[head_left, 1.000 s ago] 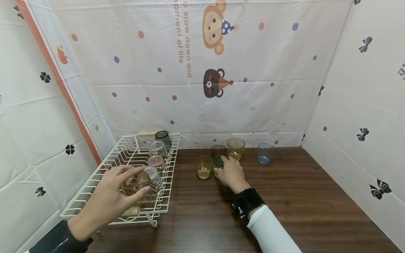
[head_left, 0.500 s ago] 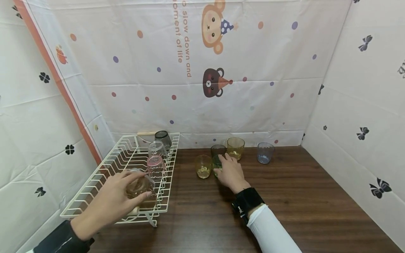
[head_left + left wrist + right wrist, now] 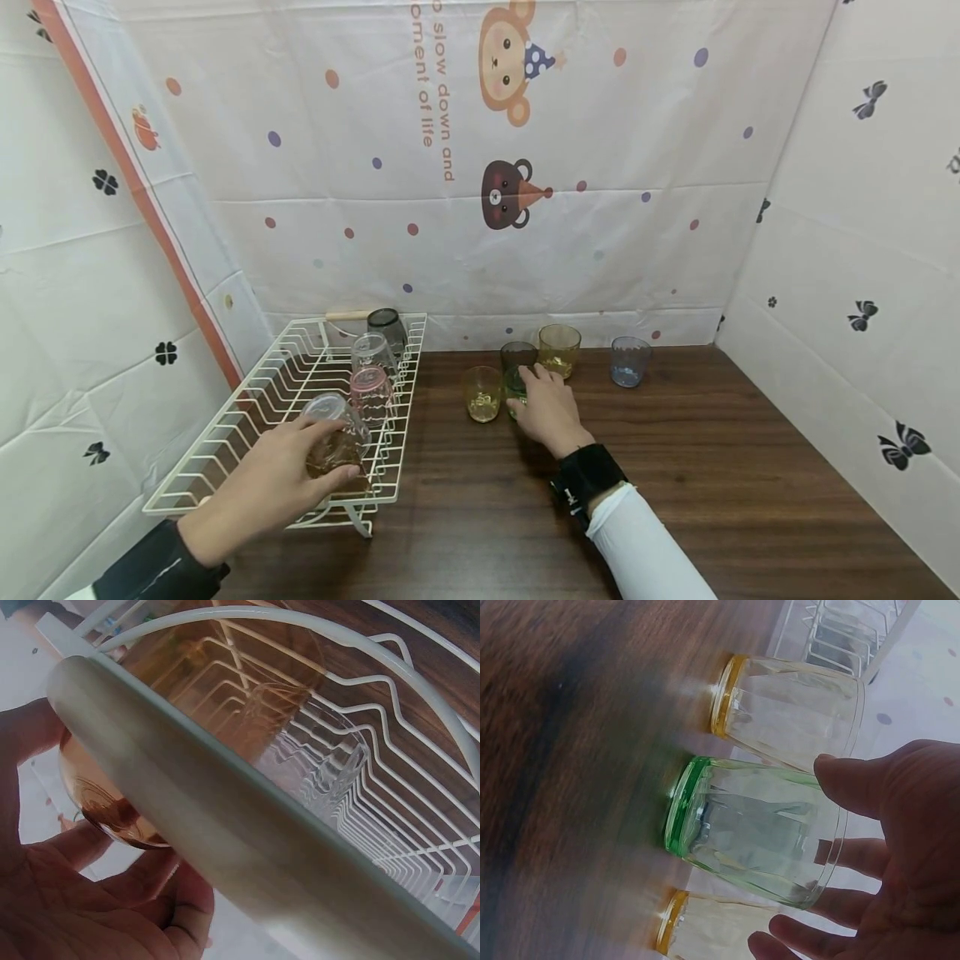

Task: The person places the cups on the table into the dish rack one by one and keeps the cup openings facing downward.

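White printed cloth (image 3: 585, 133) lines the back and both sides of a dark wood-grained surface (image 3: 712, 475). At left stands a white wire rack (image 3: 415, 383). Over its near end the left hand (image 3: 258, 479) holds an amber glass (image 3: 332, 457), thumb and fingers curled round it; whether that glass touches the wires cannot be told. Behind it, 4 glasses line the rack's right side: a near clear glass (image 3: 327, 406), a pink-based glass (image 3: 371, 400), a far clear glass (image 3: 372, 354) and a dark grey glass (image 3: 386, 329).

Thumb and fingers of the right hand (image 3: 551, 412) pinch an upright green-based glass (image 3: 750, 832) near its rim. Around it are 4 more: a yellow-based glass (image 3: 482, 396) at left, a smoky glass (image 3: 519, 354) just behind, a yellow glass (image 3: 558, 348) behind the hand, and, farther right, a blue glass (image 3: 630, 362).
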A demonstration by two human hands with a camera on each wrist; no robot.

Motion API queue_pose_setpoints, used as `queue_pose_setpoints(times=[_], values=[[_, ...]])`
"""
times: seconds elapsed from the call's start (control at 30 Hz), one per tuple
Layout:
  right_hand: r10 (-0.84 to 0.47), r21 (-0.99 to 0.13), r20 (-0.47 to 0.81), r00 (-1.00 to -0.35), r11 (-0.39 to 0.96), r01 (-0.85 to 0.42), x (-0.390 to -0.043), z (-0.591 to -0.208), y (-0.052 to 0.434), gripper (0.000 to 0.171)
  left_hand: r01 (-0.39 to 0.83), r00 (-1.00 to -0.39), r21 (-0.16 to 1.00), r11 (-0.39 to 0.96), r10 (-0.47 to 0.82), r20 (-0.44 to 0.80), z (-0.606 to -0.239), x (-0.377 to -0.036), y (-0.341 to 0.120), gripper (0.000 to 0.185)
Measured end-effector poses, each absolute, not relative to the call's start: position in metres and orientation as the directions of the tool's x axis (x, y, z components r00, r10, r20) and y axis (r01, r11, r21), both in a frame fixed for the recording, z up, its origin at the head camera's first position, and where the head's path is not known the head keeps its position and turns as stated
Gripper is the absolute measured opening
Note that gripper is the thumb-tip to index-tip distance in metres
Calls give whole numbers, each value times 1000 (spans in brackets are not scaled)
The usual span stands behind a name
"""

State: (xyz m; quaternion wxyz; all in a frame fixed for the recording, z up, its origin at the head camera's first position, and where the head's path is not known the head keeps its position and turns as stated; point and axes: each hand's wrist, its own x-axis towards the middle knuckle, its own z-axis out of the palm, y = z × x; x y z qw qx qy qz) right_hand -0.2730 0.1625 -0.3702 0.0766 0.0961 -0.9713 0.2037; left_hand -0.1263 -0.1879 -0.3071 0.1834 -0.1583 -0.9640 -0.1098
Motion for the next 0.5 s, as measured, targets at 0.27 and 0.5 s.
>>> queue_pose_setpoints(times=[0.27, 0.5], values=[[-152, -373, 173, -973, 904, -208, -274, -369, 163, 68, 307, -904, 186, 933, 226, 362, -308, -126, -188, 90], [-156, -386, 171, -973, 898, -212, -273, -370, 163, 70, 271, -951, 214, 939, 226, 212, -310, -130, -190, 106]])
